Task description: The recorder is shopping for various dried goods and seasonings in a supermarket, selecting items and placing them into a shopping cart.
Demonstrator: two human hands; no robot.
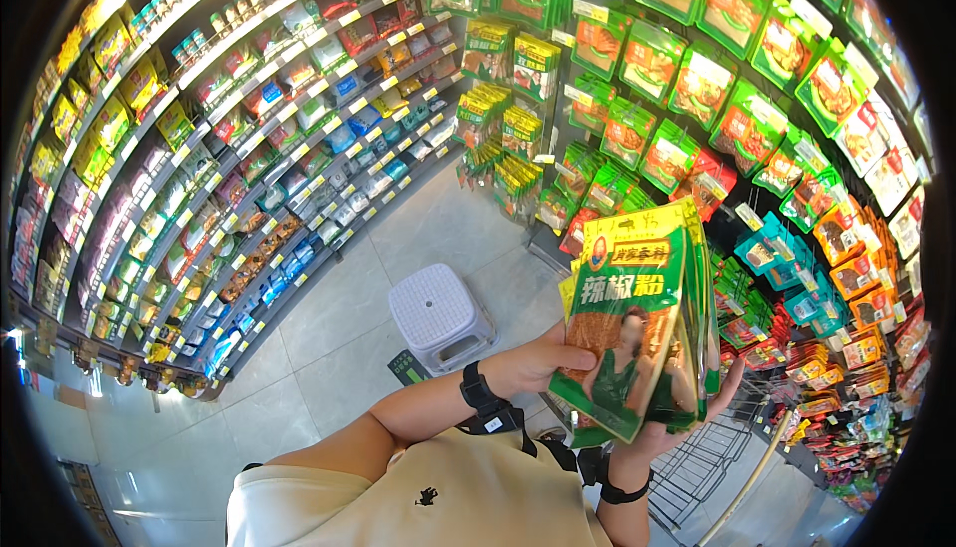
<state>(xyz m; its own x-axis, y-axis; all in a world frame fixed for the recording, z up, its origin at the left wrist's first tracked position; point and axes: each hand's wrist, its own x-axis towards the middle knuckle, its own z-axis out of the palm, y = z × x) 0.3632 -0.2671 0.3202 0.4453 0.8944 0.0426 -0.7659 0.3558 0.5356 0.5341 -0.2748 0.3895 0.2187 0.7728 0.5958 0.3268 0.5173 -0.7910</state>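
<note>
Both my hands hold a fanned stack of green and yellow spice packets point(624, 308) in front of my chest, right of the middle. On the left side my left hand point(541, 359) grips the front packet, its thumb lying on the face near the lower left edge. From below and behind, my right hand point(691, 424) supports the stack, with fingers showing past its right edge. The front packet shows reddish powder and bears writing. More packets lie behind it, partly hidden. Black straps circle both wrists.
A white plastic stool point(433, 308) stands on the tiled floor. Shelves of bagged goods point(299, 129) curve along the left. Hanging packets point(646, 62) fill the rack ahead and right. A wire shopping cart point(694, 465) is close at the lower right.
</note>
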